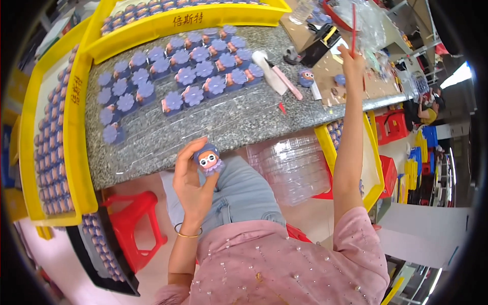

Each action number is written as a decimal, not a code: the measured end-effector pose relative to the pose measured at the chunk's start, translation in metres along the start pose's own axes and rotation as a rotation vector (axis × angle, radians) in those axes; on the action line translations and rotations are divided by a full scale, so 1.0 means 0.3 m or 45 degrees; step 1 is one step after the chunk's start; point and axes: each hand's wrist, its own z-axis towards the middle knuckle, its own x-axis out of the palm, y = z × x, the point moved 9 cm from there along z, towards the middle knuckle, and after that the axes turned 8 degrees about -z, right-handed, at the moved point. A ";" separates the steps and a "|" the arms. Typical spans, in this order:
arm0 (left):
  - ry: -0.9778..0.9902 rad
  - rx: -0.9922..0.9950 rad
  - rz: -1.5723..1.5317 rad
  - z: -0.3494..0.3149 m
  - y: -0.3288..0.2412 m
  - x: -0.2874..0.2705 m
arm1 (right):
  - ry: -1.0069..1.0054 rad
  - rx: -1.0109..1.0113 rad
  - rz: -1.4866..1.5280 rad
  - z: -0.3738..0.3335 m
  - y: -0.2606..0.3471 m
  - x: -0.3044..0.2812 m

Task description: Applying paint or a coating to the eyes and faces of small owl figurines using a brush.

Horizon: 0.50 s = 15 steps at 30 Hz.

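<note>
Pink shirt [284, 264] closest to camera, then jeans [244, 193] up to the table edge. Left hand [192, 178] sits just off the front edge of the grey tabletop [239, 124], fingers curled around 1 figurine [208, 159], face toward camera. Right hand [352, 63] reaches far right over a brown board [375, 89], fingers closed on 1 thin red stick [354, 23], roughly upright in view.

Room: strip of tabletop between the flower-topped pieces [185, 75] and the front edge, with clear plastic [152, 144] lying along part of it. Yellow tray walls bound the left and far sides. Clear plastic trays [290, 173] sit below the front edge, between the jeans and the right-hand yellow tray.

Counts: flower-topped pieces about 30, two groups, overlap prevents an exact number. Yellow trays [81, 168] nearby: 3 (left, far, lower right), all holding small figures. Black tray [81, 259] lower left: 1. Loose figurine [306, 77] near the board: 1. Pink-handled tool [288, 83]: 1. Black box [320, 47]: 1. Red stools [132, 213]: at least 3.
</note>
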 end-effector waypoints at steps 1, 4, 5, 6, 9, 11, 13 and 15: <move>0.016 0.008 0.006 0.004 -0.004 0.012 | -0.003 0.066 0.007 0.027 -0.017 0.024; 0.031 0.021 0.003 0.007 -0.020 0.024 | 0.073 0.145 -0.018 0.078 -0.027 0.096; 0.028 0.024 -0.006 0.009 -0.023 0.023 | 0.074 0.184 0.039 0.086 -0.025 0.118; 0.032 0.026 -0.006 0.011 -0.024 0.023 | 0.070 0.186 0.039 0.092 -0.025 0.122; 0.018 0.020 0.006 0.012 -0.019 0.012 | 0.187 0.394 0.174 0.088 -0.031 0.162; 0.028 0.021 -0.002 0.015 -0.018 0.013 | 0.446 0.568 0.533 0.093 -0.041 0.245; 0.033 0.017 -0.014 0.014 -0.018 0.011 | 0.357 0.554 0.542 0.095 -0.015 0.209; 0.029 0.014 -0.024 0.016 -0.017 0.006 | 0.276 0.534 0.554 0.104 0.015 0.189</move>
